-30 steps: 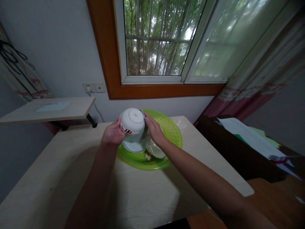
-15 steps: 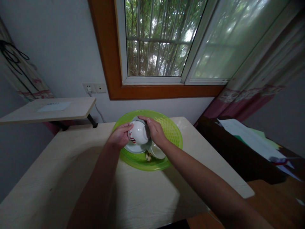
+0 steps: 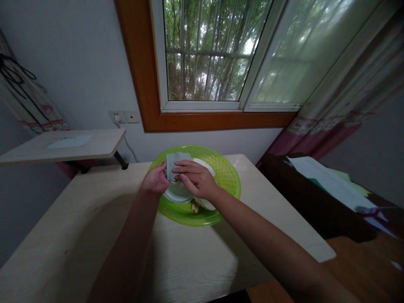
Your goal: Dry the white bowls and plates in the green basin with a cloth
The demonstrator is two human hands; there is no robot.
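Both hands meet over a round green plastic basket (image 3: 227, 179) on the pale wooden table (image 3: 94, 219). Between them stands a small grey cloth (image 3: 174, 161). My left hand (image 3: 155, 182) is closed at the cloth's lower left edge. The fingers of my right hand (image 3: 196, 181) are pressed across its lower right part. A white plate (image 3: 175, 194) lies in the basket under the hands. One white bowl (image 3: 206, 205) shows beneath my right wrist, and another white bowl's rim (image 3: 204, 163) shows behind my right hand. The bowl with red marks is hidden.
A small side table (image 3: 63, 145) with a paper on it stands at the left, by wall sockets (image 3: 124, 116) with a cable. A window is behind the basket. At the right, a dark cabinet (image 3: 315, 202) carries papers, beside a curtain.
My hands lowered the upturned white bowl with red marks into the basket and it is no longer in sight. Now both hands hold up the grey cloth.
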